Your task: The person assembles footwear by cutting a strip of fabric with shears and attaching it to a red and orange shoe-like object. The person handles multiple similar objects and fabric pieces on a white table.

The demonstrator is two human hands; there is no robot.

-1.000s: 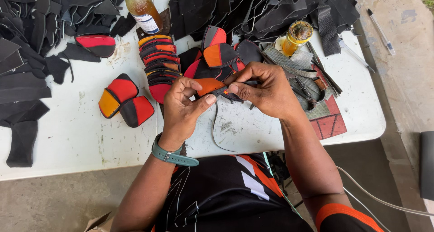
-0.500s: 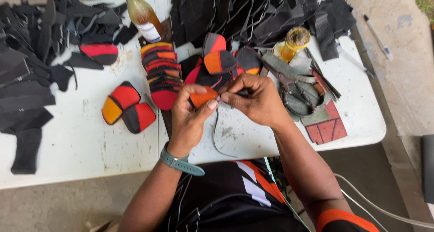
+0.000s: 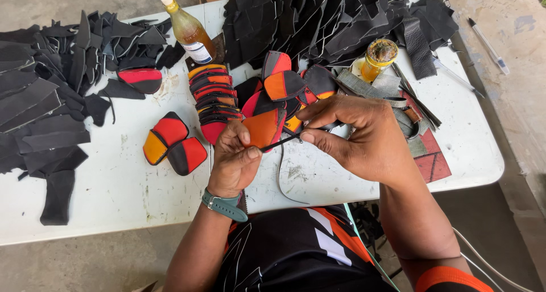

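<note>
My left hand [image 3: 235, 160], with a teal watch on the wrist, pinches an orange and red leather panel [image 3: 263, 128] above the white table [image 3: 131, 184]. My right hand [image 3: 355, 134] grips a thin black leather strip [image 3: 282, 167] at the panel's lower edge; the strip's loose end curls down onto the table. Just behind the hands lies a row of stacked orange, red and black panels [image 3: 212, 101] and a loose heap of similar pieces [image 3: 287, 84].
Black leather cutouts are piled at the left [image 3: 40, 104] and across the back [image 3: 330, 19]. A bottle of amber liquid [image 3: 189, 31] and a small yellow jar [image 3: 379, 57] stand behind the panels. Joined panels [image 3: 170, 141] lie left of my hands; a pen [image 3: 488, 44] lies on the floor.
Both hands have stayed together on the panel and strip, shifting only slightly; the right fingers have worked along the strip. The camera view has tilted a little.
</note>
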